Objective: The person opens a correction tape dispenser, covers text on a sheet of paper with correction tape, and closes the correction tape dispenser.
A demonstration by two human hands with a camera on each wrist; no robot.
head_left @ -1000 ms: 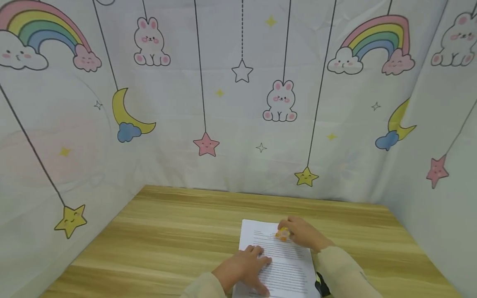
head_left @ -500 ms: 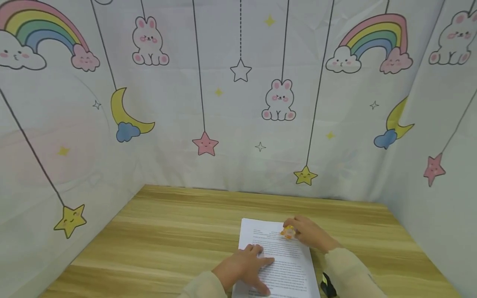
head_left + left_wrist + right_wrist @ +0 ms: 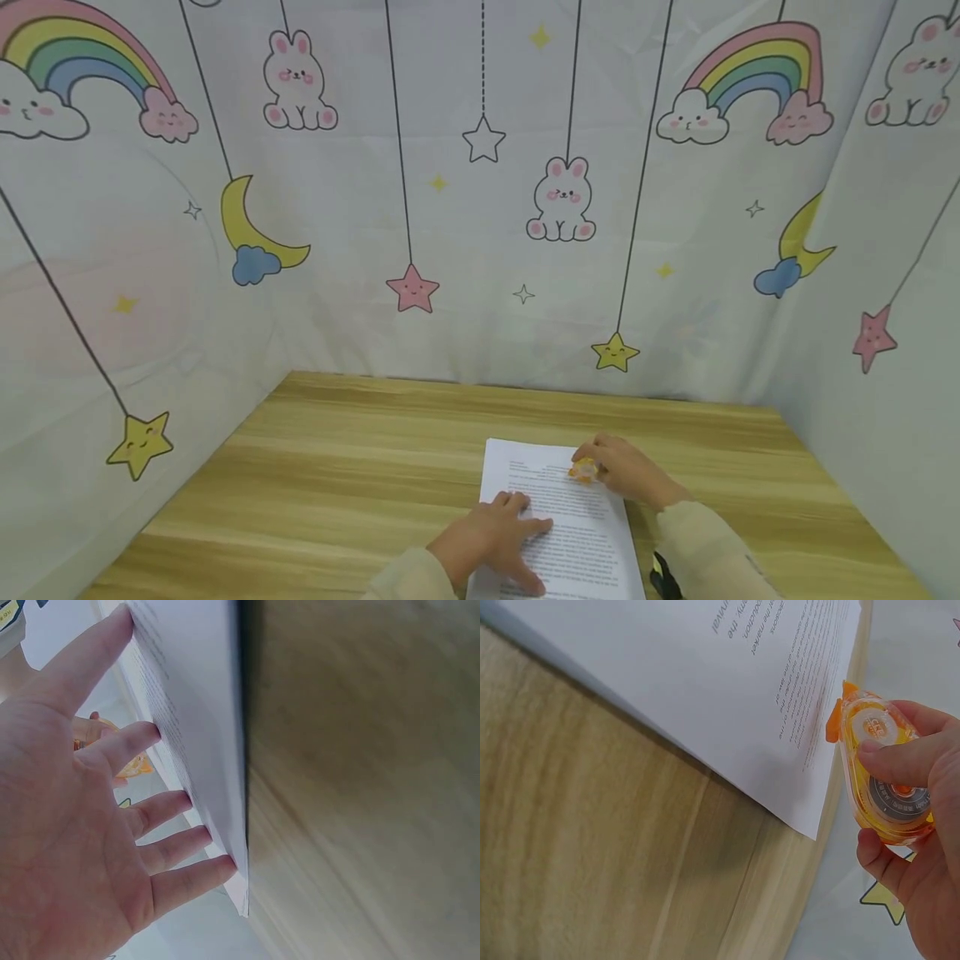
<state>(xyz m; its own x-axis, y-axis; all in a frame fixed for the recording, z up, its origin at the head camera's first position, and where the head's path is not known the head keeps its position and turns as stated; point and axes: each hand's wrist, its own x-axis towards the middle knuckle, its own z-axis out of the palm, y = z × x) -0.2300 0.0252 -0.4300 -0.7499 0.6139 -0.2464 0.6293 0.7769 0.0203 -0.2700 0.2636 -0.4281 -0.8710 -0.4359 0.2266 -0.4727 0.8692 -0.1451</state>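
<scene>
My left hand (image 3: 495, 537) lies spread on a stack of printed paper (image 3: 573, 537). In the left wrist view its fingertips (image 3: 196, 832) press on the top sheet. My right hand (image 3: 626, 473) grips a clear orange correction tape (image 3: 583, 471) over the upper right of the page. The thumb lies along one face of the correction tape (image 3: 889, 795) in the right wrist view, with fingers behind and below it. Its orange tip (image 3: 834, 724) points at the printed lines near the far end of the sheet.
The paper stack rests on a wood-grain table (image 3: 337, 467). Beside its right edge, partly behind the right sleeve (image 3: 708, 550), shows a black and yellow-green thing (image 3: 663, 575). A white cloth (image 3: 480, 333) printed with rainbows, rabbits and stars surrounds the table.
My right hand has moved a little to the right across the page with the correction tape, slowing in the last half second. My left hand has stayed on the paper, its thumb and fingers slightly shifted.
</scene>
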